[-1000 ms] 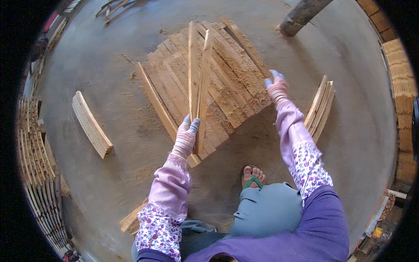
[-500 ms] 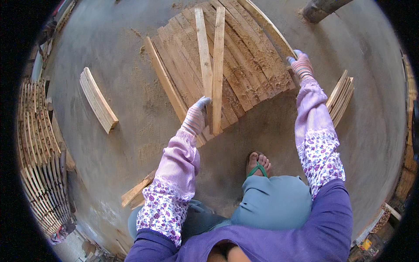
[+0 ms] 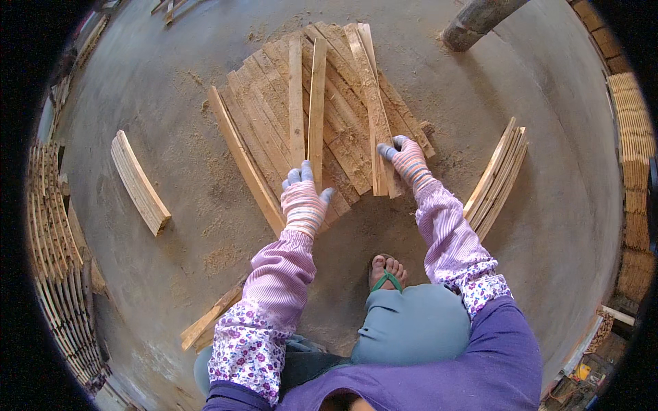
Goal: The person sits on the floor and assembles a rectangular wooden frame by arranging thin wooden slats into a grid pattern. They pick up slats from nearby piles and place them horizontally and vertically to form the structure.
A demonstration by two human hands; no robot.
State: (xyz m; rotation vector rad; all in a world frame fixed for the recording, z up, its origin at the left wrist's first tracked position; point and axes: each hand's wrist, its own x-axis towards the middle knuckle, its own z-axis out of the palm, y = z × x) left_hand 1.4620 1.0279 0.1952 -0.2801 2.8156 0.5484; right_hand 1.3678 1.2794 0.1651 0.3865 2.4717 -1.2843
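A row of rough wooden slats, dusted with sawdust, lies side by side on the floor in front of me. On top rest two loose slats, a left one and a right one. My left hand, in a striped glove with grey fingertips, is spread over their near ends. My right hand, gloved alike, is closed on the near end of a sawdust-covered slat at the row's right side. Another slat lies partly under that one.
Short stacks of curved wood pieces stand at left and right. Offcuts lie by my left forearm. A round post rises at the far right. Slatted bundles line the left edge and right edge.
My right hand has brought its slat leftward from beyond the row's right edge onto the row. My left fingers have spread, and the two loose slats now lie more nearly parallel.
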